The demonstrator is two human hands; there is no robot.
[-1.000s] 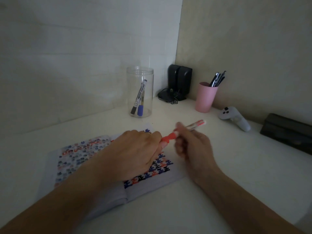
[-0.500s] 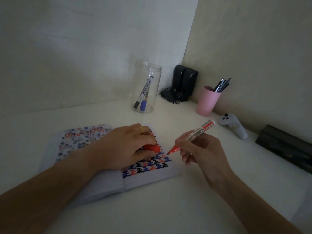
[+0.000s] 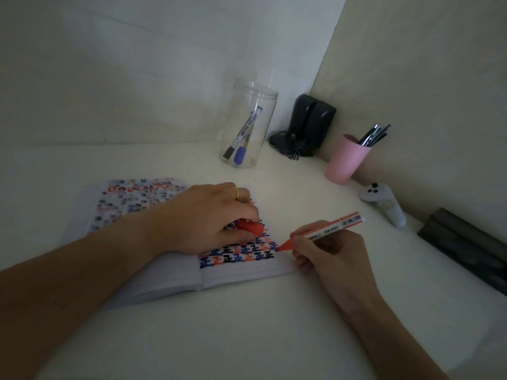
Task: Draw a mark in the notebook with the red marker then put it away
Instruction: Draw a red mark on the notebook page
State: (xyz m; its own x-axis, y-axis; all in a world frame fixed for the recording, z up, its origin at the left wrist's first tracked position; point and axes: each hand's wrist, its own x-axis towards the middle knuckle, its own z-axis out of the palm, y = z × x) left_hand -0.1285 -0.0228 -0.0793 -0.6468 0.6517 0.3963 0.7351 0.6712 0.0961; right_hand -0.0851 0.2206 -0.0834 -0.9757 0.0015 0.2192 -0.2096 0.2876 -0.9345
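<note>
Gripping the marker (image 3: pixel 323 232), my right hand (image 3: pixel 329 253) sets its tip on the notebook (image 3: pixel 164 272). My left hand (image 3: pixel 208 218) pinches the cap (image 3: pixel 251 227) there.

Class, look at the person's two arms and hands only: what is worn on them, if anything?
Both forearms are bare, with no sleeves, watch or gloves in view. The left hand wears a plain gold ring on one finger. The right hand shows no ring or other item.

Rows of 正 tally marks fill the notebook (image 3: pixel 236 253) page — marker (image 3: pixel 326 230) print unreadable.
</note>
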